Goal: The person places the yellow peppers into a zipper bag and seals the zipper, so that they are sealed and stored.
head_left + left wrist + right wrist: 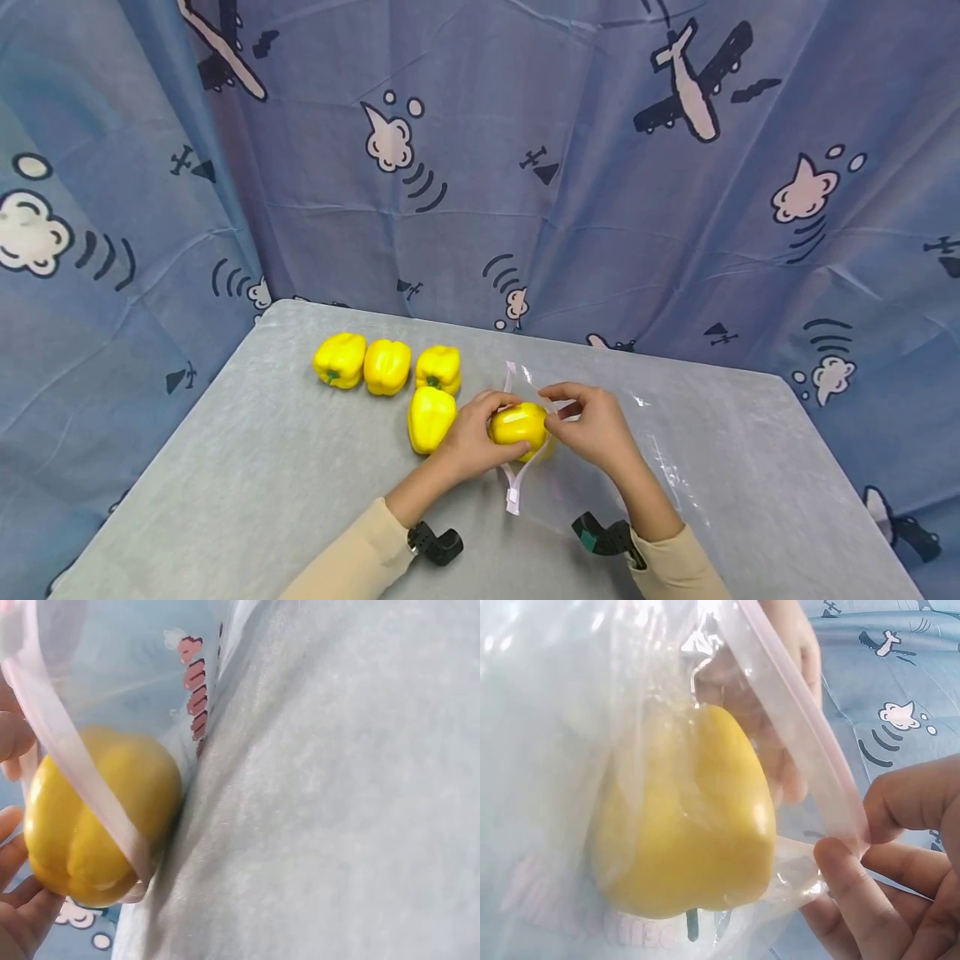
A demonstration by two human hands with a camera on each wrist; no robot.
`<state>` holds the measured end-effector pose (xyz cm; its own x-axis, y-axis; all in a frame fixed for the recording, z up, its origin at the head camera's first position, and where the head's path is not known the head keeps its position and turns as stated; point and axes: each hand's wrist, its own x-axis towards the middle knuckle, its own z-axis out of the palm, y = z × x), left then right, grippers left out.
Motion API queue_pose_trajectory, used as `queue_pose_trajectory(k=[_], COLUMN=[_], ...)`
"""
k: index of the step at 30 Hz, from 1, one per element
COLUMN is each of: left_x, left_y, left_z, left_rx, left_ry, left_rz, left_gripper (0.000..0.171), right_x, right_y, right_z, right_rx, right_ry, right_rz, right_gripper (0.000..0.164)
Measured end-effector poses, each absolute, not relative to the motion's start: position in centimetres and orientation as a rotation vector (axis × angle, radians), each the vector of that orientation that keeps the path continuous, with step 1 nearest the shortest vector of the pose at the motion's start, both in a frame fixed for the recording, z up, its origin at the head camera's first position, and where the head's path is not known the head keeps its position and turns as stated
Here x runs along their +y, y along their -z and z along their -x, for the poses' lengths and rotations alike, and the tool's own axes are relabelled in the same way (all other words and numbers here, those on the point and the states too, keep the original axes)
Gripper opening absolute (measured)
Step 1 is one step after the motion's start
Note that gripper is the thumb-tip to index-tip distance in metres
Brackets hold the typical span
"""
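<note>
A yellow bell pepper (pixel 519 423) sits in the mouth of a clear zip bag (pixel 570 492) with a pale pink seal strip. My left hand (pixel 477 433) grips this pepper from the left, thumb in front and fingers behind. In the left wrist view, the strip crosses the pepper (pixel 97 825), part of it behind the film. My right hand (pixel 596 423) pinches the bag's edge between thumb and fingers. Seen from the right wrist, the pepper (pixel 697 825) shows through the plastic, its green stem pointing down, and the right fingers (pixel 862 892) hold the strip.
Left of the bag lie several other yellow bell peppers: a row of three along the back (pixel 387 367) and one nearer pepper (pixel 432 420) beside the left hand. The grey table (pixel 247 492) ends at a blue printed curtain (pixel 480 183).
</note>
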<state>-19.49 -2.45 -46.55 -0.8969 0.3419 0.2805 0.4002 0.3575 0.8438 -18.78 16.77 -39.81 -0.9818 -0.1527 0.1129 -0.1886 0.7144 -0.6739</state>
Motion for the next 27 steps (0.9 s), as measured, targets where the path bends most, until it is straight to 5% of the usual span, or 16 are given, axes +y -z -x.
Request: queue_pose_trajectory(k=[27], left_x=[-3.4], left_y=[45.4], left_z=[18.2], left_rx=[-2.703], left_ry=[1.311], left_rz=[0.641], left_gripper=[0.049], right_x=[16.9], right_y=[39.4], right_z=[18.8], right_rx=[-2.847], right_ry=[-1.133], right_rz=[-0.279], right_gripper=[0.03])
